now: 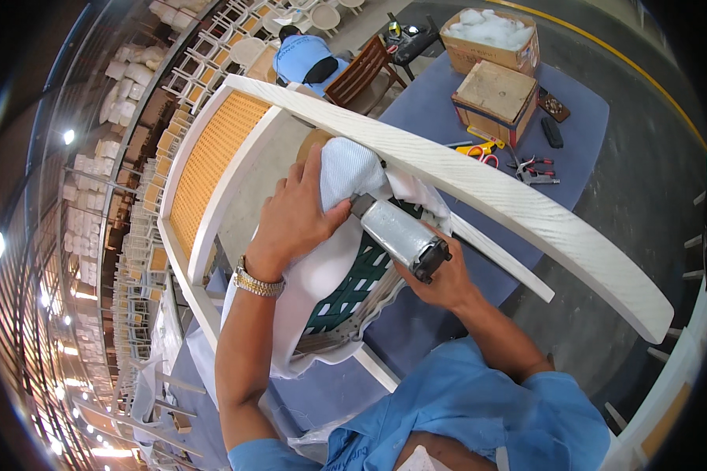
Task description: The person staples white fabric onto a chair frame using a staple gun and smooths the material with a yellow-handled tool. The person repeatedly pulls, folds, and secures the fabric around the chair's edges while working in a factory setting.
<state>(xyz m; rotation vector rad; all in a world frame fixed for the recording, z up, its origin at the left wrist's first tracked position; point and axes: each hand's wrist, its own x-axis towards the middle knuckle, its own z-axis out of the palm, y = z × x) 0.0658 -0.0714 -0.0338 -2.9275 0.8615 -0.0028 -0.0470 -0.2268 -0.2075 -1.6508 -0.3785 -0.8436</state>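
A pale wooden chair frame [518,192] lies tipped over before me, its woven cane back [214,133] on the left. My left hand [294,212] grips a bunched corner of light blue-and-white striped fabric [349,169] over the seat, thumb toward the tool's nose. Wrapped round a silver staple gun [401,234] is my right hand [448,279]; the gun's nose meets the fabric beside my left thumb. Dark green webbing [349,290] crosses the seat's underside, with white cloth [316,282] around it. My right fingers are partly hidden behind the gun.
A blue-covered table [577,157] carries an open carton of white stuffing [491,47], a closed box [495,98], red-handled scissors [483,155] and pliers [532,169]. Beyond the chair, a person in blue [306,59] bends near a brown wooden chair [367,74]. Stacked chair frames [145,228] line the left.
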